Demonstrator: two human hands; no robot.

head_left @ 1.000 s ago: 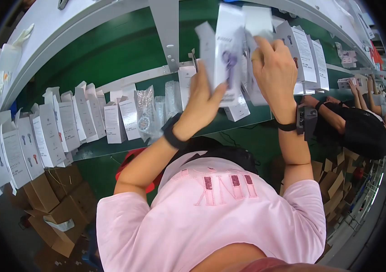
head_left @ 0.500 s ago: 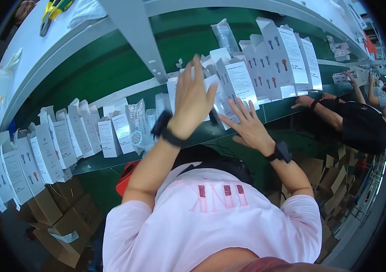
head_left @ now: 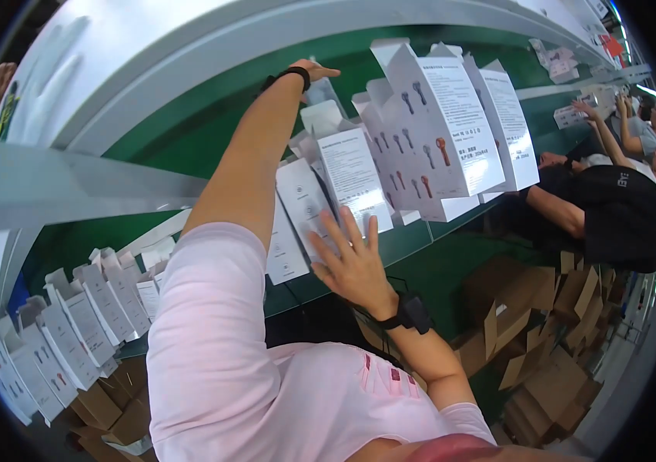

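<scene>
Several white cartons stand in a loose cluster on the green conveyor belt (head_left: pixel 189 131), and the person's two hands work among them. One small white box (head_left: pixel 306 206) leans at the near edge of the belt, and the right hand (head_left: pixel 353 266) lies flat against its lower front with the fingers spread wide, touching it and the neighbouring tall white carton (head_left: pixel 353 175) just beside it. A black watch (head_left: pixel 411 313) sits on that wrist. The left hand (head_left: pixel 314 72) reaches far across the belt at the end of a stretched arm; it wears a black wristband (head_left: pixel 296 74). Its fingers are held together and point toward a clear plastic bag (head_left: pixel 320 92) at the back of the cluster; whether they pinch it I cannot tell, since the hand is small and partly hidden.

To the right of these stands the largest open-topped carton (head_left: pixel 440 123), printed with small coloured pictures, with another tall carton (head_left: pixel 509 127) behind it. A grey metal beam (head_left: pixel 74 189) crosses above the belt on the left. Further left, a row of small white boxes (head_left: pixel 74 331) lines the belt's near edge. Below the belt lie brown cardboard boxes (head_left: pixel 543 362). On the right, a co-worker in a black shirt (head_left: pixel 613 215) leans toward the same belt.
</scene>
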